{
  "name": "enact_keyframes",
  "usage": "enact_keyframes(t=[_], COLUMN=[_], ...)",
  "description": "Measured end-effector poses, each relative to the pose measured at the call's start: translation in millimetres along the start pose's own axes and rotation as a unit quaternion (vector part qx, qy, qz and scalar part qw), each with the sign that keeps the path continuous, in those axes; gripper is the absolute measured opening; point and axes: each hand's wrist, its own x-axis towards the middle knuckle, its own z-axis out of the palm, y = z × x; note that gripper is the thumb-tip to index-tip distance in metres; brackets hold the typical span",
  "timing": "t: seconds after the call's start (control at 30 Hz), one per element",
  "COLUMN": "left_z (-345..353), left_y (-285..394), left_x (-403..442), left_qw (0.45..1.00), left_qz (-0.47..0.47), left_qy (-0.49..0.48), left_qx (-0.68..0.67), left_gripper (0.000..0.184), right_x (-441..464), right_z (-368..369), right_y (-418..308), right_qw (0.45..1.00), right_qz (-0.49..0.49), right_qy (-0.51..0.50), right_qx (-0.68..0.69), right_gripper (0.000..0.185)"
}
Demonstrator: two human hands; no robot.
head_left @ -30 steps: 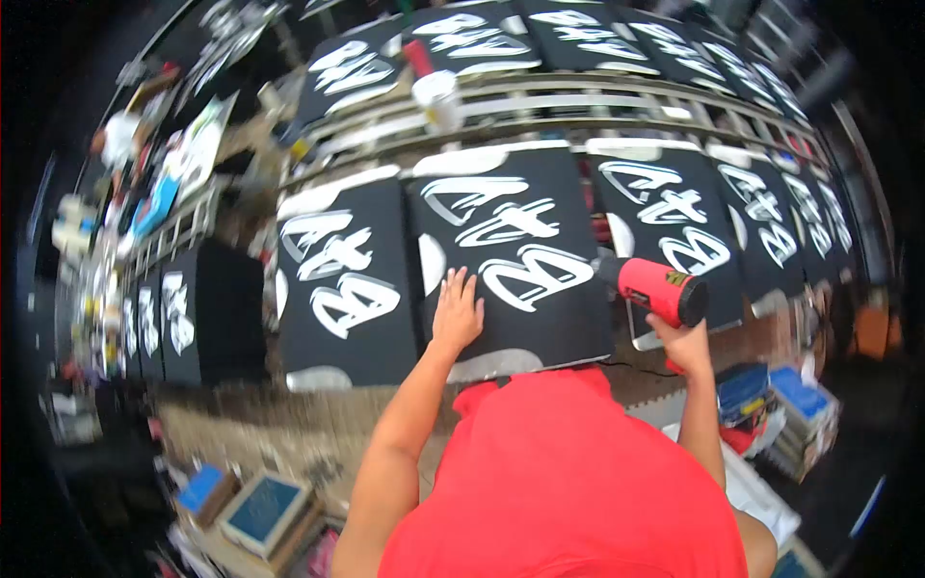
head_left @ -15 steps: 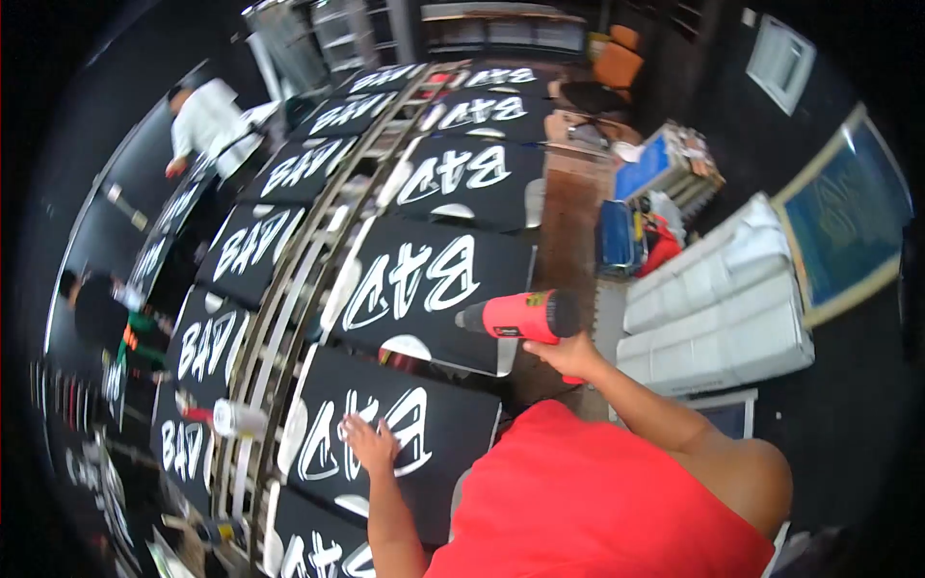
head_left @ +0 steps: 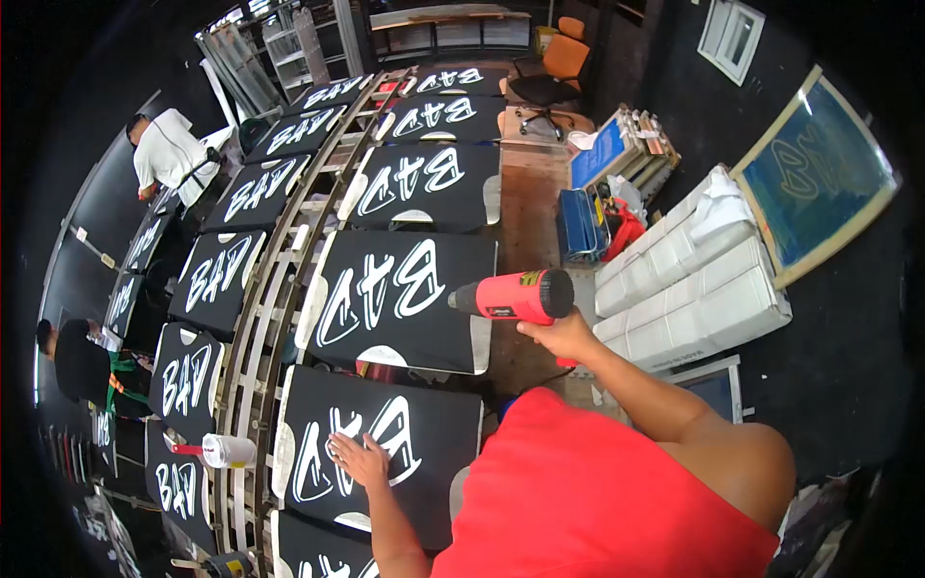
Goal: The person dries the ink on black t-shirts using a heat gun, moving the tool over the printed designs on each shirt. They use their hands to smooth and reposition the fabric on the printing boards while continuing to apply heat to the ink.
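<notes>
Right hand: fingers closed round heat gun | left hand: fingers spread over lettering on black cloth, contact unclear | heat gun: across next board, right edge | advised: nozzle level, evenly swept, clear of cloth

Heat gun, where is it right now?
The heat gun is just right of centre in the head view, gripped in the right hand, its nozzle toward a black BAD-printed panel.
</notes>
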Motion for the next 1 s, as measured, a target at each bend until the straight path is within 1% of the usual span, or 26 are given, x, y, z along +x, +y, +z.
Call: enact_keyframes(t=[0.03,0.1,0.13,0.2,0.33,0.4,0.53,0.63,0.7,0.73,0.77,0.8,0.83,0.87,0.9,0.93,0.97,1.0], left_z=[0,-9,-9,-4,0,-3,-3,-5,-8,-2,-5,-7,-9,-18,-20,-19,-20,-40], left_y=[-1,4,4,3,2,4,3,1,-1,-1,3,11,22,44,69,101,139,190], left_x=[-1,-1,-1,0,-1,-2,-1,-1,3,3,3,5,8,9,10,13,12,6], left_qw=[1.000,0.999,0.999,0.999,0.999,0.999,0.999,0.999,0.998,0.997,0.997,0.996,0.995,0.989,0.968,0.958,0.943,0.922], left_qz=[-0.001,-0.014,-0.015,-0.019,-0.027,-0.028,-0.032,-0.032,-0.042,-0.039,-0.047,-0.034,-0.020,0.013,0.061,0.083,0.104,0.109], left_qy=[-0.002,-0.034,-0.031,-0.032,-0.022,-0.020,-0.020,0.004,-0.012,0.029,0.036,0.044,0.049,0.093,0.141,0.114,0.085,0.007], left_qx=[0.000,0.014,0.024,0.017,0.015,0.013,0.009,-0.005,-0.041,-0.057,-0.055,-0.069,-0.082,-0.112,-0.197,-0.251,-0.304,-0.371], left_gripper=[0.072,0.072,0.072,0.072,0.071,0.070,0.069,0.064,0.058,0.048,0.048,0.042,0.036,0.026,0.019,0.019,0.019,0.021], right_x=[-1,-4,-6,-5,-1,2,-3,6,15,24,33,44,55,65,73,80,83,97], right_z=[-3,-10,-9,-8,-5,-3,-13,-21,-23,-23,-23,-25,-29,-33,-38,-43,-56,-58], right_y=[-2,-3,-1,4,4,5,-1,3,8,15,20,25,32,35,34,33,18,36], right_qw=[1.000,0.995,0.995,0.999,0.999,0.994,0.995,0.992,0.996,0.995,0.997,0.998,0.998,0.998,0.996,0.993,0.990,0.986], right_qz=[0.001,0.087,0.087,-0.010,-0.014,-0.106,-0.100,-0.118,-0.073,-0.081,-0.052,-0.023,-0.028,-0.006,0.018,0.055,0.053,0.062], right_qy=[-0.002,-0.043,-0.044,-0.015,-0.022,0.012,0.007,-0.003,-0.021,-0.029,-0.040,-0.049,-0.051,-0.063,-0.075,-0.067,-0.075,-0.083], right_qx=[-0.001,0.031,0.029,0.040,0.021,0.035,0.014,0.031,0.042,0.044,0.030,0.016,0.020,0.031,0.041,0.077,0.104,0.130], right_gripper=[0.042,0.041,0.041,0.040,0.040,0.034,0.034,0.034,0.035,0.035,0.036,0.037,0.037,0.037,0.038,0.036,0.033,0.035])
